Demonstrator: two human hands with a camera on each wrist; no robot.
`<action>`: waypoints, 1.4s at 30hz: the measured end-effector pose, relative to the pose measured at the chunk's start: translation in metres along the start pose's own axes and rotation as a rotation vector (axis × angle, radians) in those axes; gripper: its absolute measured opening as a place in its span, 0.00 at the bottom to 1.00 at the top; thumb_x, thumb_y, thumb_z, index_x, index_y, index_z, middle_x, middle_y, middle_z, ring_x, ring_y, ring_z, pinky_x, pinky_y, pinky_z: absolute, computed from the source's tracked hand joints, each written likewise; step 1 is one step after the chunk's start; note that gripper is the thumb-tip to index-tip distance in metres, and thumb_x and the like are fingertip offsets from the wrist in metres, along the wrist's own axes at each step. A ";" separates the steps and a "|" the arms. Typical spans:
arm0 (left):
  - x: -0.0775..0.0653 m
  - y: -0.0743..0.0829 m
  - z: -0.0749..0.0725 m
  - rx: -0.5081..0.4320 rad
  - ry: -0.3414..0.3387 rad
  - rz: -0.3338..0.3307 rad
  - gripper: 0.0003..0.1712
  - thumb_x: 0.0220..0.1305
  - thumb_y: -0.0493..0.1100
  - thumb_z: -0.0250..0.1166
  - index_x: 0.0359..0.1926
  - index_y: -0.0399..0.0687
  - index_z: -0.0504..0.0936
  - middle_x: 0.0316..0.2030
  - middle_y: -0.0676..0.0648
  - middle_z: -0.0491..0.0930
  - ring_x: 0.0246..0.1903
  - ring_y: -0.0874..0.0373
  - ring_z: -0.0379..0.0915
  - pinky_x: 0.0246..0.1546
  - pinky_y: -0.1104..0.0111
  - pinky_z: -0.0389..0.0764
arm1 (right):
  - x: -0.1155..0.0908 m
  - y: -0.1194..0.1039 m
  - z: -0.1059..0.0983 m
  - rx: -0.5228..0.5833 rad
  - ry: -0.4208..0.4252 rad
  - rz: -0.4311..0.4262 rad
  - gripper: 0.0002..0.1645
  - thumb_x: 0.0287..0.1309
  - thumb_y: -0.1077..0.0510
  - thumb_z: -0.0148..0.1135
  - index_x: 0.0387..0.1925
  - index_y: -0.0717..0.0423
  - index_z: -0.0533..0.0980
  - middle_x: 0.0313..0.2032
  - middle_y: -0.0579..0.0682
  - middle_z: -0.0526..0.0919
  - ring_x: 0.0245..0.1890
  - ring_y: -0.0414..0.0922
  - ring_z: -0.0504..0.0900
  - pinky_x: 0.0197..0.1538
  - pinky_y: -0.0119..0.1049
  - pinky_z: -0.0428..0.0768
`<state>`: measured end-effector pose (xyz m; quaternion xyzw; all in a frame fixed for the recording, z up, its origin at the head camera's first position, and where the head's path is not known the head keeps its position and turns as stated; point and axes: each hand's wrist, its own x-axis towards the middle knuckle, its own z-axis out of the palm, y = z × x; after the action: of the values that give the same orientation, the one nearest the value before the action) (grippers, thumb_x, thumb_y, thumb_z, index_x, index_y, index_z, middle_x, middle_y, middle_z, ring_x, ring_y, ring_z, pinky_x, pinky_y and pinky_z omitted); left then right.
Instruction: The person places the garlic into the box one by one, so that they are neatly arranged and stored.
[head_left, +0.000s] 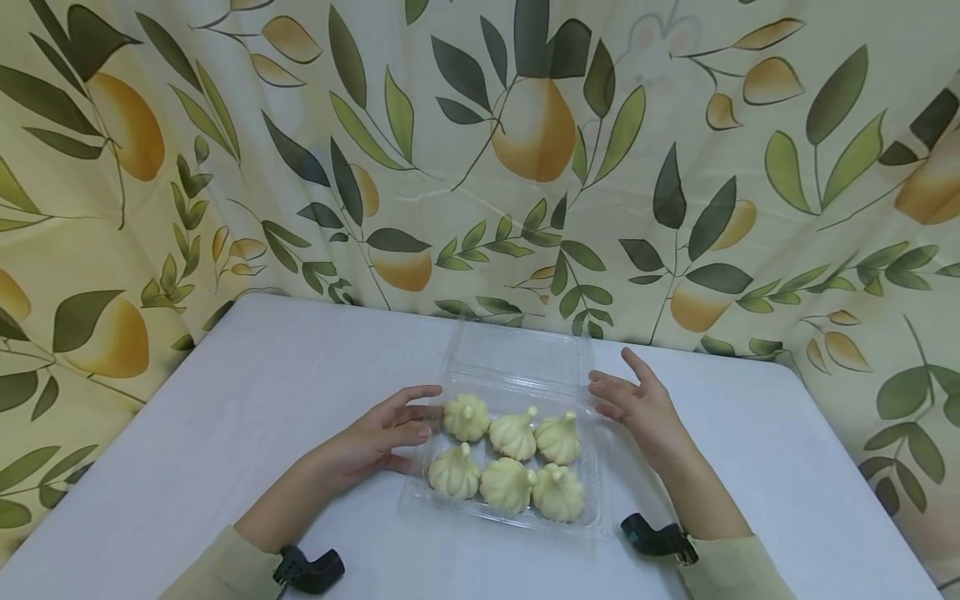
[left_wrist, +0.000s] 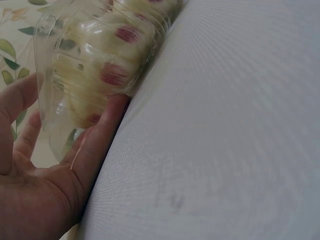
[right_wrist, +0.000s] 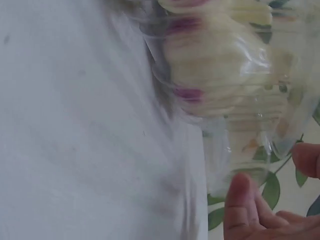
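Note:
A clear plastic clamshell box lies on the table with its lid folded back towards the curtain. Inside sit several pale, garlic-bulb-shaped pieces in two rows, stems mostly up. Purple-red patches show low on these pieces in both wrist views. My left hand is at the box's left side, its fingers spread and touching the wall. To the right of the box, my right hand is held with loose fingers by the hinge corner; whether it touches the plastic I cannot tell.
A white cloth covers the table. Behind it hangs a curtain printed with fruit and leaves, close to the lid's far edge. Black wrist devices are strapped over both sleeves.

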<state>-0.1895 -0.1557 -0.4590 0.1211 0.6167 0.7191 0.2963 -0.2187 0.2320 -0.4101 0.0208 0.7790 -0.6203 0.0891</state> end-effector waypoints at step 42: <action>0.002 0.001 0.004 -0.031 0.026 -0.012 0.30 0.79 0.54 0.46 0.76 0.54 0.56 0.73 0.37 0.58 0.73 0.37 0.52 0.49 0.45 0.81 | -0.010 -0.004 -0.014 -0.214 -0.071 -0.327 0.06 0.54 0.74 0.62 0.27 0.62 0.78 0.37 0.44 0.80 0.41 0.37 0.75 0.42 0.30 0.79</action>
<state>-0.1891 -0.1518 -0.4576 0.1036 0.6099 0.7284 0.2946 -0.2114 0.2456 -0.4019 -0.1375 0.8300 -0.5403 0.0166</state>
